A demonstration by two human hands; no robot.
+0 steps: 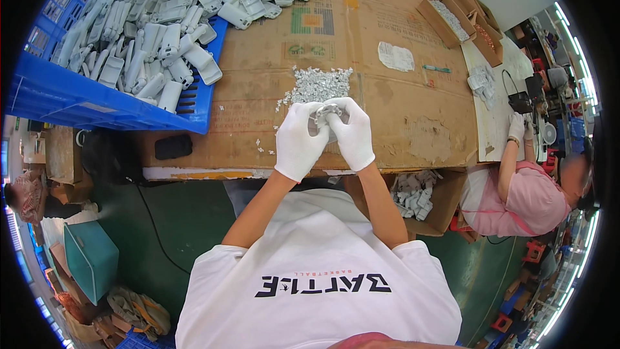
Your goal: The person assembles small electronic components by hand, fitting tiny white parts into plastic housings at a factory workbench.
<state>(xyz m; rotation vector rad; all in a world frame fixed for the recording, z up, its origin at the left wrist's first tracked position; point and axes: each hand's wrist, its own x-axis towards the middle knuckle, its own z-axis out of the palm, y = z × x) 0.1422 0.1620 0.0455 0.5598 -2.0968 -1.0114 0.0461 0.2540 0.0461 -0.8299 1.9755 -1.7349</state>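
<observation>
My left hand [299, 141] and my right hand [351, 134], both in white gloves, meet at the near side of the cardboard-covered table. Between them they grip a small whitish-grey plastic part [328, 112]; fingers and thumbs hide most of it, so its exact kind does not show. Just beyond my fingertips lies a spread pile of tiny white pieces [323, 82], with a few strays to its left. At the far left a blue crate [116, 100] is heaped with white plastic housings [169, 42], some spilling over its rim onto the table.
A dark pouch-like object [173, 147] lies near the table's front edge. Farther right are a paper sheet [395, 57], a pen [436, 68] and cardboard boxes of small parts [445, 21]. Below the edge, a carton [445, 210] holds white parts. A co-worker in pink [526, 197] sits at right.
</observation>
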